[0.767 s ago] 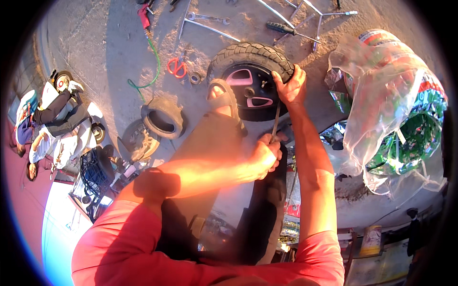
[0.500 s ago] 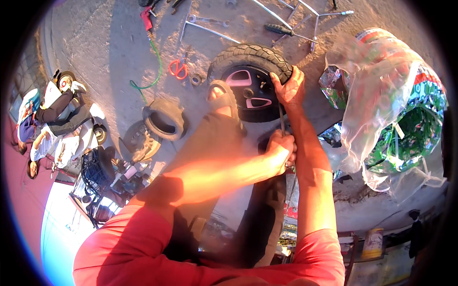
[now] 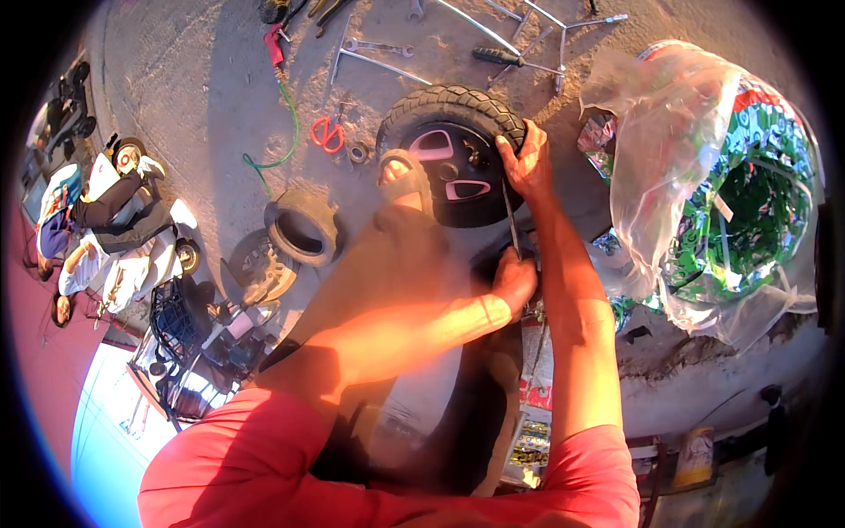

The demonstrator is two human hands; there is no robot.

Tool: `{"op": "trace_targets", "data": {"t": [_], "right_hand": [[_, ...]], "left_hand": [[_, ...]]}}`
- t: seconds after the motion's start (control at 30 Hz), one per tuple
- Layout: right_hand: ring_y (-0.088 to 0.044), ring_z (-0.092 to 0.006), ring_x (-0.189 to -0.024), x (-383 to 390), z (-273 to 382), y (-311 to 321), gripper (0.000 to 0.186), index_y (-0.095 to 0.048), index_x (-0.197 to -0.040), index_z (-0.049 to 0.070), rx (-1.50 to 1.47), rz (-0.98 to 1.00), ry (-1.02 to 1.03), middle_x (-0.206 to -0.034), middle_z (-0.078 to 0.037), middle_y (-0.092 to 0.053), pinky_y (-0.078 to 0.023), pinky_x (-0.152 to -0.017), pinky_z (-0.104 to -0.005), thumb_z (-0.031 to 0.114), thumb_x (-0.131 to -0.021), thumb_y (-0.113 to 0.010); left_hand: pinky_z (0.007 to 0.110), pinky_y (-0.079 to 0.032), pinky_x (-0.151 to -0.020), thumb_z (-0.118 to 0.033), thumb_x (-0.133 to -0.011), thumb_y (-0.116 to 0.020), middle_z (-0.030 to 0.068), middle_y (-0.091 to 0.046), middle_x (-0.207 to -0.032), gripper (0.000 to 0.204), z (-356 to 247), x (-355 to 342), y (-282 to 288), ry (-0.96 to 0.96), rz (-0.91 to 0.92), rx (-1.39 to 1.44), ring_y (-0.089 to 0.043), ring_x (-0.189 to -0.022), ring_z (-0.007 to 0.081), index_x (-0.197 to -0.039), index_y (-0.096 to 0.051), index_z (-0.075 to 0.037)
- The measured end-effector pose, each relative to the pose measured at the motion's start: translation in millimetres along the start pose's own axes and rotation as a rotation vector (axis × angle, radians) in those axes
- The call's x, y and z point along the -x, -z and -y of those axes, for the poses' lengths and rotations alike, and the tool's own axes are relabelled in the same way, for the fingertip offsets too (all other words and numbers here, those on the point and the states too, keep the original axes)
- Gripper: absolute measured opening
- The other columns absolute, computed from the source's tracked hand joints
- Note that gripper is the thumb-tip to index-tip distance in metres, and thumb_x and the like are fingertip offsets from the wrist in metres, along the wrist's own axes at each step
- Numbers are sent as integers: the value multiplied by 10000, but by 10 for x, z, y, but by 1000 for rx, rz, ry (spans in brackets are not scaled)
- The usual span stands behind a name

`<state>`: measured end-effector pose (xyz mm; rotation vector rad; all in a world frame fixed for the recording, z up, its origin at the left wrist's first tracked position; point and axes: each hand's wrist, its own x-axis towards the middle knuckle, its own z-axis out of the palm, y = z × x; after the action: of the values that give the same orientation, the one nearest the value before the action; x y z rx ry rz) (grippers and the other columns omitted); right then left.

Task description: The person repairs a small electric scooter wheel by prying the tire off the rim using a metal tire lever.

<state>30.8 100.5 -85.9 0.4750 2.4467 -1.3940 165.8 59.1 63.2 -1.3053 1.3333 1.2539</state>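
Observation:
In front of me a black wheel (image 3: 449, 170) with pink-edged openings lies with its knobbly tyre (image 3: 449, 99) still around it. My right hand (image 3: 528, 163) grips the tyre's right side, thumb toward the rim and fingers over the tread. Below it, my left hand (image 3: 515, 280) is closed around a thin metal tyre lever (image 3: 511, 216). The lever's far end reaches the rim's right edge; how deep it sits under the tyre cannot be made out. My sandalled foot (image 3: 403, 180) rests against the wheel's left side.
Red-handled scissors (image 3: 327, 135), a screwdriver (image 3: 497, 55), a spanner (image 3: 378, 47) and a green hose (image 3: 293, 141) lie beyond. A loose tyre (image 3: 304, 227) is at left. Plastic-wrapped tyres (image 3: 687, 158) stand at right. Two people sit by a scooter (image 3: 123, 229) at far left.
More of the lever shows, and it slants farther over the rim's edge. My left hand has shifted slightly down and toward me. My right hand keeps its grip on the tyre.

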Motion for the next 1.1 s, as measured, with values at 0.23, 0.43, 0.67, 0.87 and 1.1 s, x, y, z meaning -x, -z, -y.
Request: {"op": "trace_targets", "data": {"t": [0.23, 0.43, 0.67, 0.87, 1.1], "right_hand": [[-615, -440, -1202, 129, 298, 371, 750, -510, -1428, 67, 283, 280, -276, -1303, -258, -623, -504, -990, -507, 563, -895, -692], [-695, -403, -1101, -50, 770, 553, 656, -633, -1196, 44, 604, 381, -285, -1187, -219, -702, -556, -919, -500, 610, -872, -705], [-743, -307, -1031, -263, 1021, 481, 552, -791, -1034, 86, 804, 609, -203, -1055, -117, -775, -575, -875, -424, 606, -898, -667], [-750, -291, -1003, -431, 849, 360, 484, -816, -1010, 128, 920, 680, -197, -1007, -114, -784, -573, -849, -426, 578, -895, -680], [-753, -286, -984, -481, 708, 189, 509, -816, -1002, 139, 960, 742, -106, -1012, -119, -781, -577, -827, -423, 615, -893, -674]], "left_hand": [[380, -310, -329, -79, -1001, -448, 106, -495, -651, 132, -405, 381, 48, 106, -30, 77, -443, -396, 202, -1123, -461, -27], [369, -330, -339, -74, -996, -435, 101, -522, -679, 229, -303, 371, 76, 16, 62, -5, -492, -426, 197, -1221, -456, -40], [453, -466, -520, -145, -834, -611, 9, -664, -738, 86, -426, 408, 534, -171, 408, -193, -635, -623, 199, -819, -695, -150], [427, -535, -585, -106, -823, -667, 116, -696, -755, 94, -978, 522, 701, -672, 471, -824, -687, -651, 249, -765, -669, -32], [474, -495, -455, -38, -920, -590, 204, -685, -757, 96, 453, -619, 495, 38, 852, -52, -680, -587, 291, -871, -647, 22]]}}
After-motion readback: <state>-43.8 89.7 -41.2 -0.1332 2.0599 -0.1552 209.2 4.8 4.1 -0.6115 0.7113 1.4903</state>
